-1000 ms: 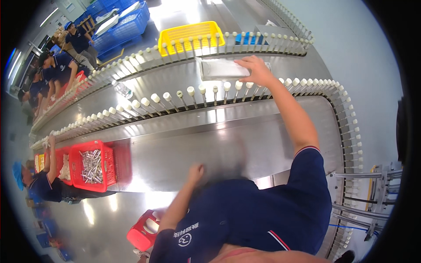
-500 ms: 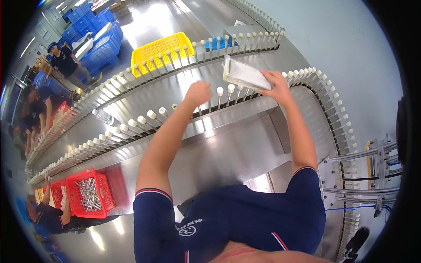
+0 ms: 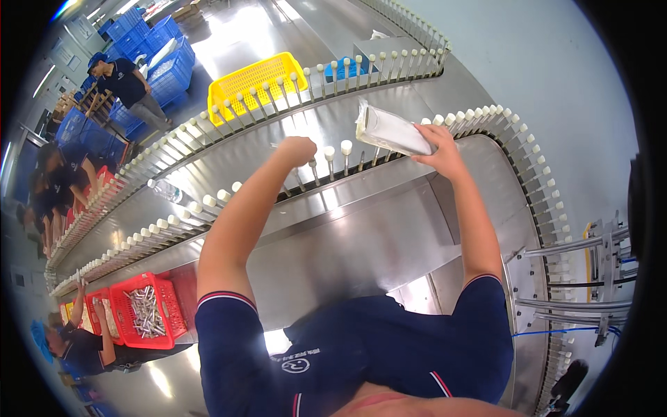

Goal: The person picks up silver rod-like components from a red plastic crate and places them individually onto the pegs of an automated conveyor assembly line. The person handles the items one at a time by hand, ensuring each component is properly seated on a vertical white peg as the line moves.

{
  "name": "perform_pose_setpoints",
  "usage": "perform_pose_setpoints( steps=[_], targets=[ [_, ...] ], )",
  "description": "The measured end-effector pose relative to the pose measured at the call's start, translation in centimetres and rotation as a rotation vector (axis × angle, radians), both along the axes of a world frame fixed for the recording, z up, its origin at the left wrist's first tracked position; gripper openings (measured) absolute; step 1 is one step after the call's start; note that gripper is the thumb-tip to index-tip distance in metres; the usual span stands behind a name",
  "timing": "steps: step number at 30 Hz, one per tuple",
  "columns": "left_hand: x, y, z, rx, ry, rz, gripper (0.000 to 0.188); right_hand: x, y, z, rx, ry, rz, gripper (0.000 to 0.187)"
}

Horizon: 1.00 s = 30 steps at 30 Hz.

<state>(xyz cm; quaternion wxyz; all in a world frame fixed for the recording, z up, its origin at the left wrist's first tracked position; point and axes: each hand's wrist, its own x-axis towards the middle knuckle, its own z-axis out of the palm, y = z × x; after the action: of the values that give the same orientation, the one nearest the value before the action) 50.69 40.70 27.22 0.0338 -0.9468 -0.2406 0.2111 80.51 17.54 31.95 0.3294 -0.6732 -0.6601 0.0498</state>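
My right hand [image 3: 439, 149] grips one end of a flat, pale block [image 3: 396, 131] in crumpled clear plastic, held slanted above the near row of pegs. My left hand [image 3: 297, 150] is closed just over that row, fingertips turned down beside the upright metal pegs. A small pale bit sticks out at its left edge; what the fingers hold is hidden. White-capped pegs [image 3: 346, 147] stand between my two hands. Among them, one short peg [image 3: 361, 160] shows no white cap. My left forearm covers part of the row.
A far row of capped pegs [image 3: 307, 73] runs beyond the steel surface. Behind it sits a yellow basket [image 3: 253, 80]. A clear bottle [image 3: 165, 189] lies at left, and a red basket [image 3: 174, 306] holds metal tubes. Co-workers [image 3: 125, 87] are at left; metal rails [image 3: 577, 247] stand at right.
The near row of pegs has shifted left. My left hand has moved left along with it, while my right hand with the wrapped block has barely moved. A standing co-worker has turned and bent over.
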Motion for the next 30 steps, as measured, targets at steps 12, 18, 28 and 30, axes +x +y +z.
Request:
perform_pose_setpoints(
  steps=[12, 18, 28, 30],
  targets=[
    [-3.4, 0.6, 3.8, -0.196, -0.432, -0.031, 0.029, -7.4, 3.9, -0.1, 0.037, -0.038, 0.021, 0.072],
    [-9.5, -2.0, 13.5, -0.45, -1.524, 0.113, 0.021, 1.3, 6.0, -0.5, 0.07, -0.118, 0.076, 0.071],
    [-24.1, -17.3, -11.9, -1.576, -2.096, 1.042, 0.028, -5.6, 14.9, -1.3, -0.056, -0.253, 0.415, 0.071],
    [-29.0, -19.4, -16.4, -1.588, -2.144, 1.219, 0.023, -7.5, 15.3, -0.8, -0.131, -0.268, 0.425, 0.071]
  ],
)
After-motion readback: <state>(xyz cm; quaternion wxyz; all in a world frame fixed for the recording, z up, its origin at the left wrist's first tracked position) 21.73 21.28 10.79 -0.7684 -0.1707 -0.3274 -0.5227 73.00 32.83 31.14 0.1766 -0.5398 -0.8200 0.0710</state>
